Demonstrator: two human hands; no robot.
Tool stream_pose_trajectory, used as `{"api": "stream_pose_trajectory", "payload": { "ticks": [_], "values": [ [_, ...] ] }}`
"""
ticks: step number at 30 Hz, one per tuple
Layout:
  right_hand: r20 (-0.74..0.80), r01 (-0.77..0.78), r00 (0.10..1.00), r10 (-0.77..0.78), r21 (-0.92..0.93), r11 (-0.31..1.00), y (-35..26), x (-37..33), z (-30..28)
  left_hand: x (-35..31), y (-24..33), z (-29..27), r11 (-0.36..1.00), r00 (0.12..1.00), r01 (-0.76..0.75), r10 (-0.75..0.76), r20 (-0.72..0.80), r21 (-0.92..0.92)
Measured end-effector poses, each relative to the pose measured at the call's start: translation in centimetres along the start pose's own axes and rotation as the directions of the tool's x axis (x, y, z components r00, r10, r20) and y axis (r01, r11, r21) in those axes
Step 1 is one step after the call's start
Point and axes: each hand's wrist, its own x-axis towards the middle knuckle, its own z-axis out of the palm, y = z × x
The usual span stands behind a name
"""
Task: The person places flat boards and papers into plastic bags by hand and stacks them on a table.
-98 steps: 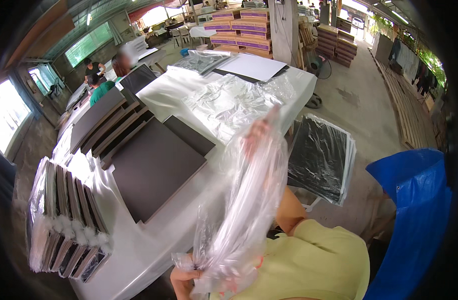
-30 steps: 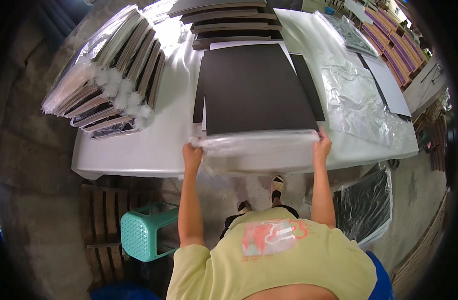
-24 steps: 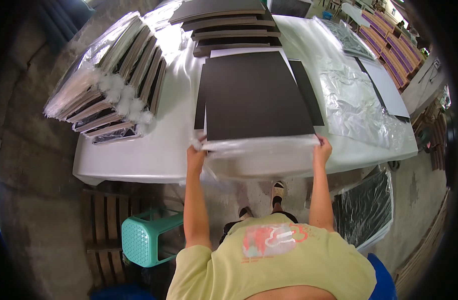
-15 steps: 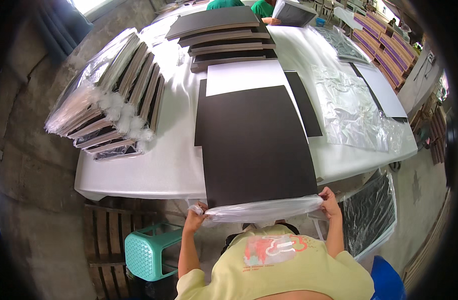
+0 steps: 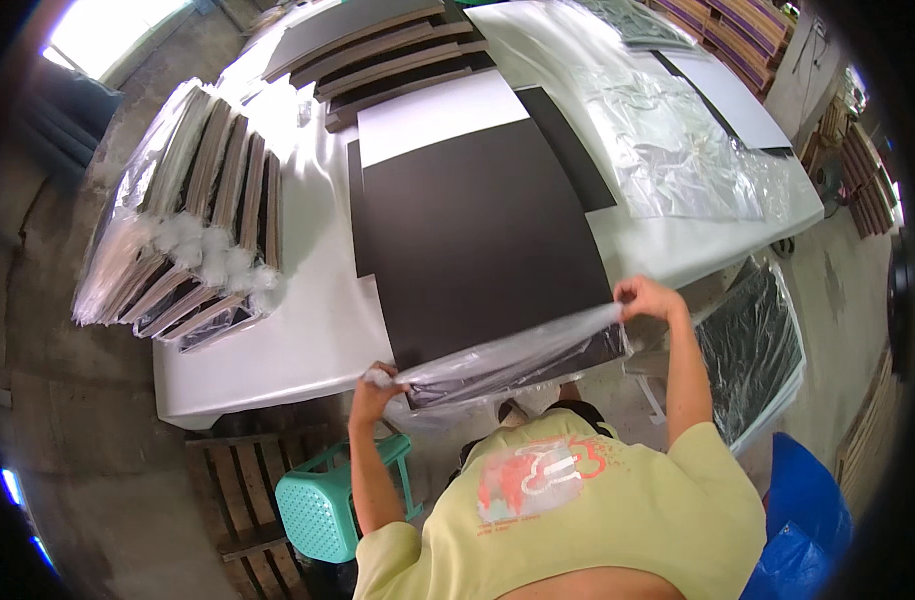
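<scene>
Left grip [image 5: 375, 395] is closed on the left corner of a thin, clear plastic bag [image 5: 507, 362]; right grip [image 5: 649, 298] pinches the right corner of its mouth. The near end of a large black rectangular sheet [image 5: 477, 230] shows through the film and overhangs the front edge of the white-covered desk [image 5: 277, 370].

Surroundings: a white rectangular sheet [image 5: 442, 110] projects beyond the black one's far end and reaches a stack of dark boards with brown edges [image 5: 397, 55], which takes up the space behind. At left stands a row of dark boards wrapped in clear plastic [image 5: 192, 210]; at right lies crumpled clear film [image 5: 667, 150]. Below the desk's front, a green plastic stool [image 5: 317, 515] occupies the floor near the left forearm, beside a slatted wooden pallet [image 5: 239, 500]. A plastic-wrapped black panel [image 5: 752, 345] sits right of the right forearm.

Markings: the wearer's pale yellow shirt [image 5: 617, 510] bears a red-and-white graphic with small lettering beneath, not legible at this size.

Changes: half a second ago both hands were nearly level; the right is now higher, and the bag mouth slants. One second ago, the black sheet covered most of the white one; a broad strip is now exposed.
</scene>
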Motion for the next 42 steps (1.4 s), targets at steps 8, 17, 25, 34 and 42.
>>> {"api": "stream_pose_trajectory", "payload": {
  "ticks": [8, 17, 25, 34, 42],
  "values": [
    [-0.44, 0.275, 0.874, -0.204, 0.102, 0.956, -1.4, 4.9, 2.2, 5.1, 5.8, -1.0, 0.975, 0.986, 0.048, -0.011, -0.169, 0.215],
    [-0.476, -0.03, 0.878, -0.044, -0.147, 0.989, 3.2, -4.4, 7.5, -5.4, -0.7, 1.5, 0.813, 0.971, -0.112, -0.032, 0.237, 0.571],
    [-0.537, 0.143, 0.828, -0.162, -0.078, 0.987, -0.1, 2.1, 5.2, 3.9, 7.1, -0.9, 0.848, 0.987, -0.145, 0.089, 0.133, 0.51],
    [-0.734, 0.439, 0.592, -0.333, -0.053, 0.897, -2.6, 1.7, 5.9, 4.7, 7.8, -4.4, 0.674, 0.959, -0.282, 0.196, 0.203, 0.682],
    [-0.672, 0.437, 0.411, -0.616, -0.448, 0.78, -9.3, -10.3, 2.5, 1.0, 16.8, -5.6, 0.505, 0.856, -0.516, 0.259, 0.448, 0.692]
  ]
}}
